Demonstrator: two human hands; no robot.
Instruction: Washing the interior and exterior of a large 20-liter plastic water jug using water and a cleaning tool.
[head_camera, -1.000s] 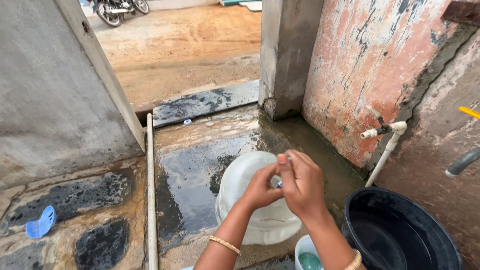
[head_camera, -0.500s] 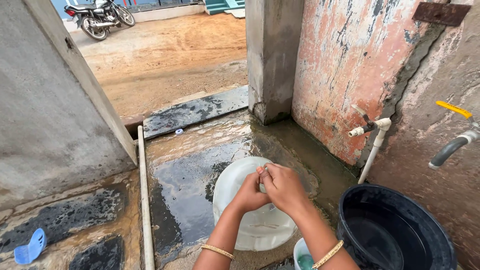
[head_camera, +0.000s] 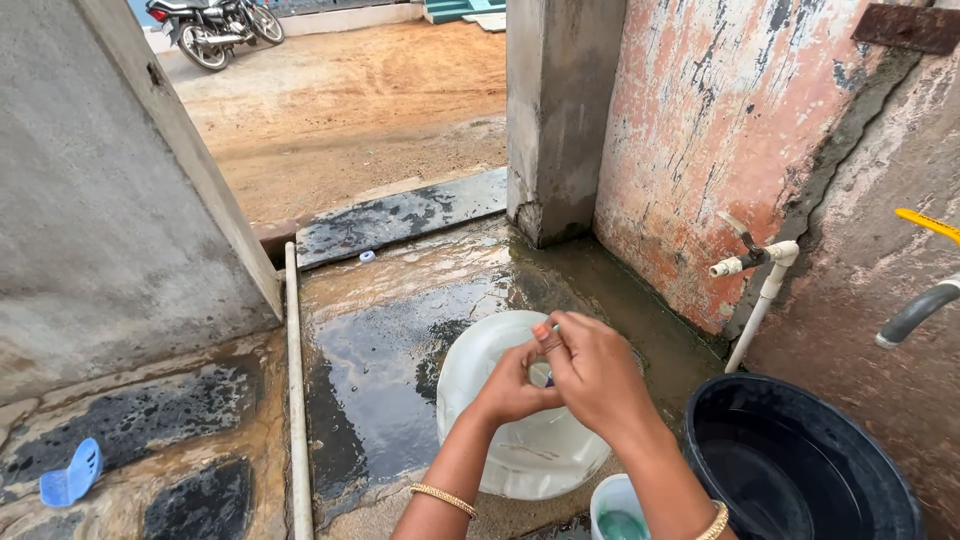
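Gripping a small blue-and-white object (head_camera: 544, 372) btwn both hands, dead centre of view: left hand (head_camera: 512, 388) curled round it from 9 o'clock, right hand (head_camera: 598, 378) wrapped over from 3, fingers pressed together on it. What it is, can't tell. Hands hover above a white round plastic container (head_camera: 500, 440) on wet concrete floor (head_camera: 380, 330). Black plastic tub (head_camera: 800, 460) at 4 o'clock; white pipe tap (head_camera: 752, 262) at 2. Small white cup w/ green liquid (head_camera: 615, 512) at 6.

Wet concrete floor (head_camera: 390, 340): white plastic jug (head_camera: 520, 450) lying on its side; black tub (head_camera: 800, 460); small white cup (head_camera: 615, 505); white pipe (head_camera: 293, 380); blue scoop (head_camera: 70, 475); bottle cap (head_camera: 367, 256).
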